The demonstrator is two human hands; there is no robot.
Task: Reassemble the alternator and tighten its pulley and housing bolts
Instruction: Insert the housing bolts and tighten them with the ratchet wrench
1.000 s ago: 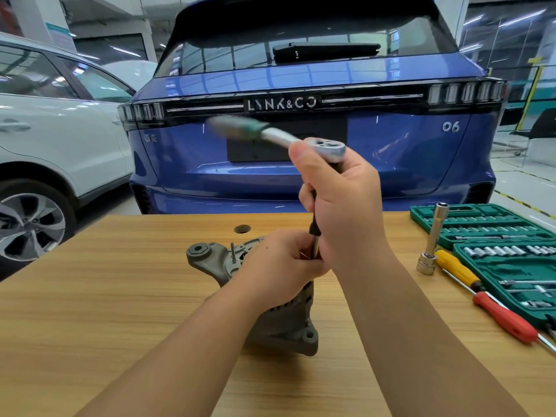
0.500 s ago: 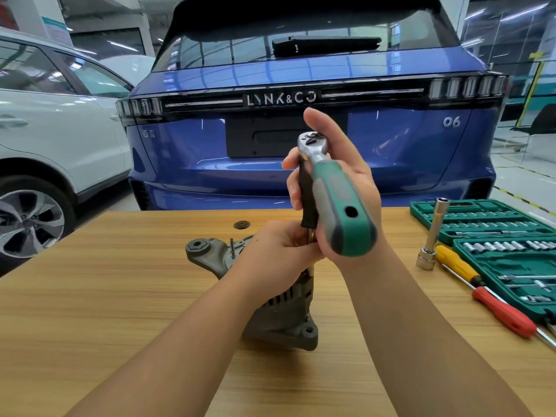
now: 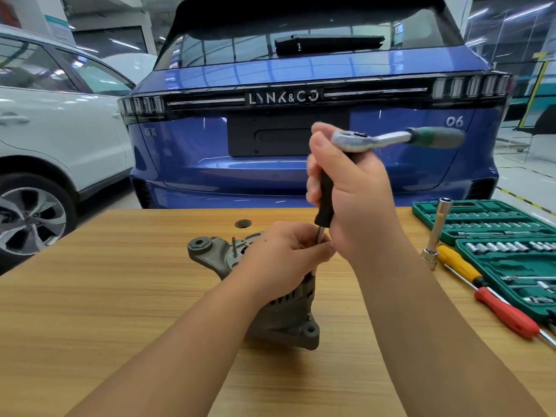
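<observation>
The left hand (image 3: 284, 257) covers the top of the grey cast alternator (image 3: 279, 311) standing on the wooden bench (image 3: 90, 311), so where the steel shaft meets it is hidden; its grip is curled round the shaft's lower end. Directly above, the right hand (image 3: 352, 194) has its grip wrapped round the black extension handle (image 3: 325, 203), thumb up beside the chrome ratchet (image 3: 376, 138), whose blurred green handle points right.

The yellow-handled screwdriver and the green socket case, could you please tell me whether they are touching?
Cannot tell. In the head view the yellow-handled screwdriver lies right along the green socket case edge, with no plain gap or contact visible.
</observation>
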